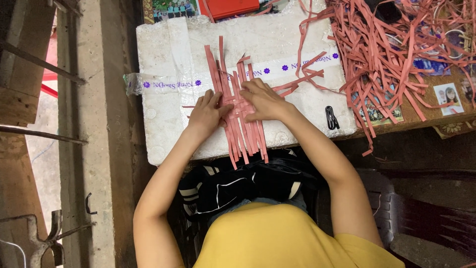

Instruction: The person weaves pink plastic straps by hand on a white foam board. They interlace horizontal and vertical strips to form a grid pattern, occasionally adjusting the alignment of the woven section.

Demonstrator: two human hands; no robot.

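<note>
Both hands, left hand (207,113) and right hand (263,100), press flat, fingers spread, on one woven strip mat (239,113).

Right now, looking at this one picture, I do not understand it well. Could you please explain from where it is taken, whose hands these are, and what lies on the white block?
The picture comes from a camera worn on a person's head, looking straight down, so you see that person's own two bare arms and yellow shirt from above. There is no machine here. The left hand and the right hand both press flat on a mat of long, thin pink paper-like strips that cross over and under each other. Neither hand closes a grip around anything. The mat lies on a white foam block wrapped in clear film, with a clear tape band bearing purple print across it. A small black clip rests at the block's right. A loose heap of the same pink strips covers the brown table further right, over some printed photos.
</note>
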